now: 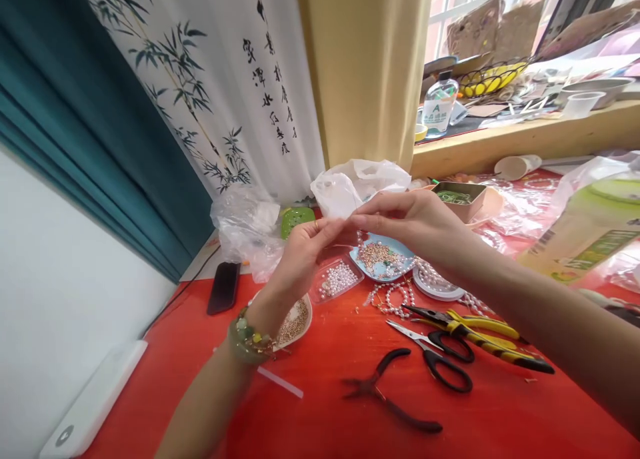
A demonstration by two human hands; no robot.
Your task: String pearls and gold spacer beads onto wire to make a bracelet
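Observation:
My left hand (pixel 313 245) and my right hand (pixel 407 215) are raised over the table, fingertips pinched together and meeting. What they pinch is too fine to make out. A jade-green bangle and a bead bracelet (pixel 250 335) circle my left wrist. Beneath the hands lie a clear box of white pearl beads (pixel 337 279) and a blue dish (pixel 384 272) with gold and pearl beads. A bowl of small gold beads (pixel 295 322) is partly hidden behind my left wrist. Strung pearls (pixel 397 302) lie beside a white spool (pixel 440 285) wound with pearls.
Black-handled cutters (pixel 375 385), scissors (pixel 440 355) and yellow-black pliers (pixel 485 335) lie in front, under my right forearm. A phone (pixel 223 287) is at the left, near plastic bags (pixel 250 225) and a green dish (pixel 296 220). A large green-capped container (pixel 590 225) stands right.

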